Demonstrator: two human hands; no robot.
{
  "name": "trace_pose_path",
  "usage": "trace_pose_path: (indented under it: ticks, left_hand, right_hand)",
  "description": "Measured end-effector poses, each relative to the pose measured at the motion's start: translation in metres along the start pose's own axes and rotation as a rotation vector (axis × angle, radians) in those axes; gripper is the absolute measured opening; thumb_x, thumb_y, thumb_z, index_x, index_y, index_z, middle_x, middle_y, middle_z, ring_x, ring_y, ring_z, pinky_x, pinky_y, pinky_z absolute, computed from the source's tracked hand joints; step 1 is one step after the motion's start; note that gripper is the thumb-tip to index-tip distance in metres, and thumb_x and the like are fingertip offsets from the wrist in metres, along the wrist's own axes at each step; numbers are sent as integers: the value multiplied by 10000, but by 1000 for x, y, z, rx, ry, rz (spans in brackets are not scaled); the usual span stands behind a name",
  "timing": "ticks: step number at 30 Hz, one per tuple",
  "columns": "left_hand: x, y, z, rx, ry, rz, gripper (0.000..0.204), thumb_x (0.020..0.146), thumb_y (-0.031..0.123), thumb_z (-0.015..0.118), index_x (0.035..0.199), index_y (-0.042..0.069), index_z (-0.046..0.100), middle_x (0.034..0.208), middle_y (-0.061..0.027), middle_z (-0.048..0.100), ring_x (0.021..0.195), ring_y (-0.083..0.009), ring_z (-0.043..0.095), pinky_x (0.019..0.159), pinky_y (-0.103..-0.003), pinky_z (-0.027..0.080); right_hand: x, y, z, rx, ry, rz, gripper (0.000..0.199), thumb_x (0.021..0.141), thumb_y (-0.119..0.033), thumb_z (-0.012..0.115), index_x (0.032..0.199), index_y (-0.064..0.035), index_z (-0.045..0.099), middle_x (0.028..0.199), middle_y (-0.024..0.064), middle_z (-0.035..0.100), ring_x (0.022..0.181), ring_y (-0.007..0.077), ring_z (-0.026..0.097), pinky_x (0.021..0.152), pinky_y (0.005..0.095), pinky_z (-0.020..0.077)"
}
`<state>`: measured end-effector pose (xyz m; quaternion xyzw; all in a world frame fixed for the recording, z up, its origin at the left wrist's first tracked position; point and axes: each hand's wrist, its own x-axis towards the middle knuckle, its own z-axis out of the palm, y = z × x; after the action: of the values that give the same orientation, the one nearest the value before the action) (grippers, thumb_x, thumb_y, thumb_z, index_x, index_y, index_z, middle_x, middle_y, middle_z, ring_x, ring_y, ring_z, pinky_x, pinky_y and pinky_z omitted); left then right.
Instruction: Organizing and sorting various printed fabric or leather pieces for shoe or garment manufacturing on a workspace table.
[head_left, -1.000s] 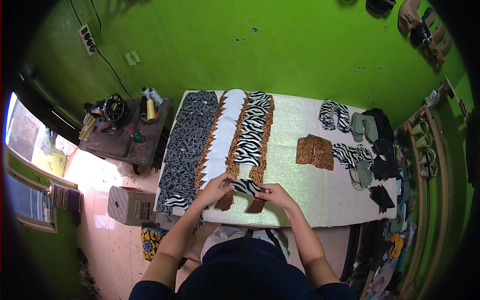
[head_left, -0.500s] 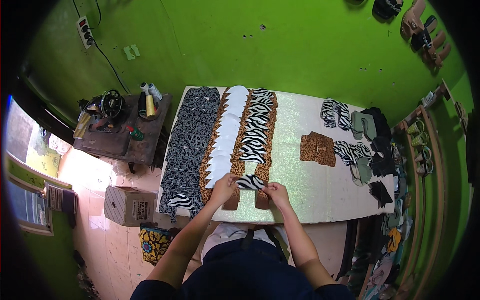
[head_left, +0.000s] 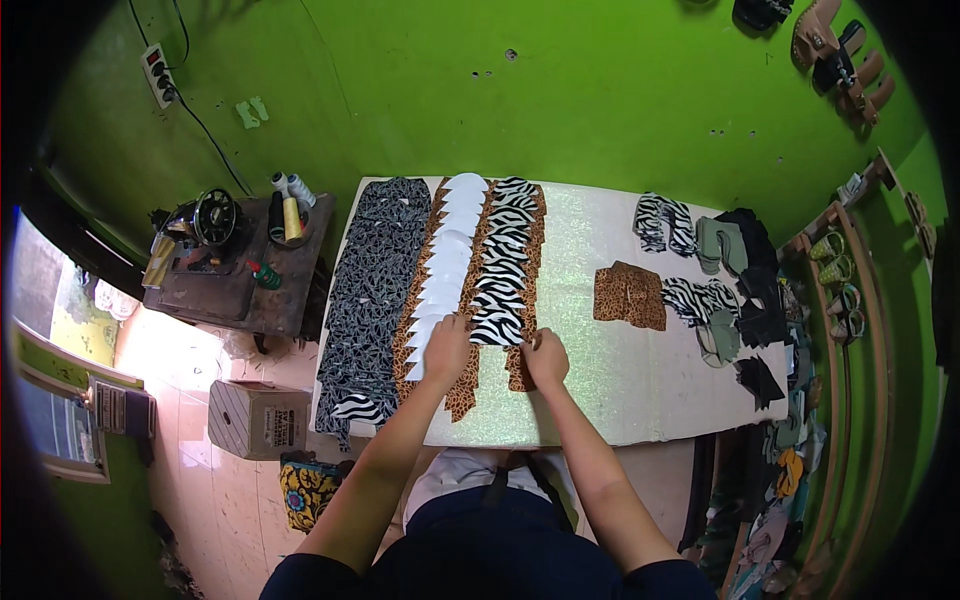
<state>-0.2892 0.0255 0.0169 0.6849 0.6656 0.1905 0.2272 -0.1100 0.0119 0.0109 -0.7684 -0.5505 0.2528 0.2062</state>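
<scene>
A zebra-print fabric piece point(head_left: 497, 328) lies at the near end of an overlapping row of zebra-print pieces point(head_left: 506, 240). My left hand point(head_left: 447, 350) is closed at its left end, fingertips at the edge. Just off its right end, my right hand point(head_left: 546, 360) is curled in a pinch over a leopard-print strip point(head_left: 520, 370); what its fingers hold is hidden. Leopard-print pieces point(head_left: 462, 392) run beneath the zebra row and beneath a row of white pieces point(head_left: 450, 262) to its left. Grey-black patterned pieces point(head_left: 375, 250) fill the table's left side, with one zebra-print piece point(head_left: 357, 408) on them.
On the table's point(head_left: 590, 400) right side lie leopard-print pieces point(head_left: 629, 296), zebra-print stacks point(head_left: 665, 224), green pieces point(head_left: 720, 245) and black pieces point(head_left: 762, 382). At left, a sewing machine point(head_left: 213, 216) and thread cones point(head_left: 291, 218) stand on a stand; a cardboard box point(head_left: 258, 420) sits below.
Both hands have moved away from me with the zebra-print piece and laid it against the row's near end. The right fingers now sit just off its right end. The view has shifted slightly.
</scene>
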Motion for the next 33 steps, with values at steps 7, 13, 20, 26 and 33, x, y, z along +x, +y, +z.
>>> trace_pose_path:
  ticks: [7, 13, 20, 26, 33]
  left_hand:
    - [-28, 1, 33, 362, -7, 437, 420, 874, 196, 440, 1263, 36, 434, 1317, -113, 429, 1222, -235, 393, 1026, -376, 279]
    - [-36, -9, 48, 467, -19, 422, 477, 883, 247, 414, 1312, 42, 386, 1385, -86, 359, 1277, -210, 324, 1067, -390, 204]
    - [-12, 47, 52, 395, 114, 317, 276, 755, 167, 544, 997, 37, 577, 1062, -119, 555, 1039, -257, 491, 937, -401, 331]
    - [40, 123, 93, 301, 161, 446, 120, 754, 166, 553, 824, 68, 551, 820, -88, 542, 812, -249, 536, 738, -390, 401]
    - [110, 210, 142, 124, 6, 176, 310, 803, 201, 544, 1067, 37, 547, 992, -162, 557, 889, -312, 557, 777, -419, 451]
  right_hand:
    - [-23, 7, 22, -255, 71, -701, 484, 847, -237, 499, 1269, -18, 408, 1334, 144, 393, 1253, 280, 349, 1049, 461, 218]
    - [-23, 22, 36, -312, -63, -684, 514, 897, -331, 397, 1323, -44, 368, 1405, 86, 327, 1318, 204, 262, 1090, 453, 117]
    - [13, 42, -8, -96, -104, -849, 313, 828, -179, 502, 1112, -57, 555, 1150, 106, 545, 1174, 235, 434, 1047, 479, 223]
    - [79, 98, -96, 2, 267, -618, 163, 773, -77, 521, 906, -43, 610, 894, 127, 588, 886, 291, 532, 819, 408, 386]
    - [144, 168, -154, -174, 286, -603, 169, 775, -97, 539, 924, -42, 597, 909, 97, 569, 912, 278, 524, 828, 383, 393]
